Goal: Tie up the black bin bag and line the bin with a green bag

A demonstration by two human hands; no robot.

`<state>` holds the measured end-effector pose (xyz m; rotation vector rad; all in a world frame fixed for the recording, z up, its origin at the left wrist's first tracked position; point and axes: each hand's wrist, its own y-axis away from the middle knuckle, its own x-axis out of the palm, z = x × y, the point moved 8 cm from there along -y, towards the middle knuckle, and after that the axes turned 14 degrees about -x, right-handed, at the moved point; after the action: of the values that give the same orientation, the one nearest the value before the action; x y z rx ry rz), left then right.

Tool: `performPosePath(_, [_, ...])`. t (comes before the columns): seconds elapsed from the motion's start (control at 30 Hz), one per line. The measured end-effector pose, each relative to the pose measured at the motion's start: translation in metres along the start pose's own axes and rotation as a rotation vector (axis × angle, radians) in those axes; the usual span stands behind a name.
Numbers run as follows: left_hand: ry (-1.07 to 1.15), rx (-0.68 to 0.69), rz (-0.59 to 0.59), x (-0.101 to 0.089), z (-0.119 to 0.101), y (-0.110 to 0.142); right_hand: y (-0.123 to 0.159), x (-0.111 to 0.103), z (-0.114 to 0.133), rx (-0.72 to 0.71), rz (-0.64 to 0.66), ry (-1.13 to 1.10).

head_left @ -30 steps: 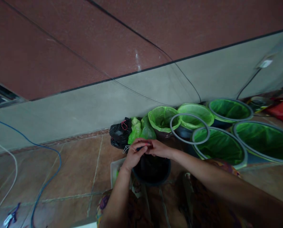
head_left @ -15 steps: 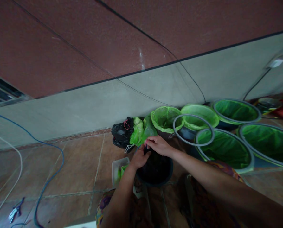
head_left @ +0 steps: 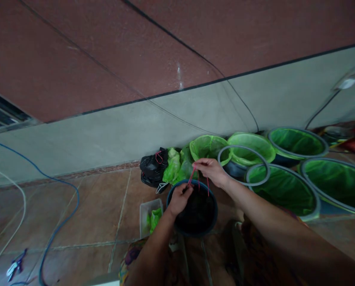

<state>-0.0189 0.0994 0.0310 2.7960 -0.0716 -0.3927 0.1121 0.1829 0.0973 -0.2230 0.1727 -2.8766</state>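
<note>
A dark round bin [head_left: 210,224] lined with a black bag stands on the floor in front of me. My right hand [head_left: 212,171] is raised above its far rim, pinched on a thin red drawstring [head_left: 207,186] that hangs down toward the bag. My left hand [head_left: 179,198] is closed at the bin's left rim, gripping the black bag where the red string [head_left: 191,177] comes out. Both forearms reach in from the bottom of the view.
Several bins with green liners [head_left: 284,191] and grey rings [head_left: 242,165] stand at the right along the wall. A tied black bag [head_left: 152,168] and green bags [head_left: 173,167] lie behind the dark bin. A white tray [head_left: 146,210] sits to its left. Blue cable [head_left: 66,214] crosses the tiled floor.
My right hand has lifted up and to the right, drawing the red string out of the bag. My left hand dropped down to the bin's left rim.
</note>
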Motion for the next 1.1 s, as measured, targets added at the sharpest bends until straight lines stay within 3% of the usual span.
performPosePath(0.23, [0.339, -0.075, 0.12, -0.001, -0.014, 0.001, -0.001, -0.019, -0.003, 0.018, -0.05, 0.106])
performPosePath(0.47, [0.314, -0.119, -0.029, -0.011, -0.003, -0.01, -0.007, -0.036, -0.007, -0.083, 0.025, 0.403])
performPosePath(0.57, [0.293, -0.135, -0.211, -0.031, 0.012, -0.018, -0.007, -0.047, -0.015, -0.087, 0.16, 0.776])
performPosePath(0.67, [0.294, -0.186, -0.407, -0.058, 0.033, -0.024, 0.002, -0.051, -0.031, -0.011, 0.413, 1.104])
performPosePath(0.73, [0.304, -0.248, -0.488, -0.071, 0.048, -0.027, 0.013, -0.05, -0.041, 0.053, 0.588, 1.185])
performPosePath(0.83, [0.322, -0.291, -0.526, -0.08, 0.061, -0.029, 0.032, -0.043, -0.049, 0.147, 0.815, 1.114])
performPosePath(0.93, [0.336, -0.287, -0.514, -0.078, 0.061, -0.028, 0.049, -0.034, -0.049, 0.232, 0.956, 0.924])
performPosePath(1.0, [0.361, -0.27, -0.483, -0.074, 0.057, -0.026, 0.052, -0.029, -0.045, 0.219, 0.978, 0.839])
performPosePath(1.1, [0.457, -0.224, -0.381, -0.064, 0.049, -0.027, 0.049, -0.018, -0.034, 0.151, 0.895, 0.72])
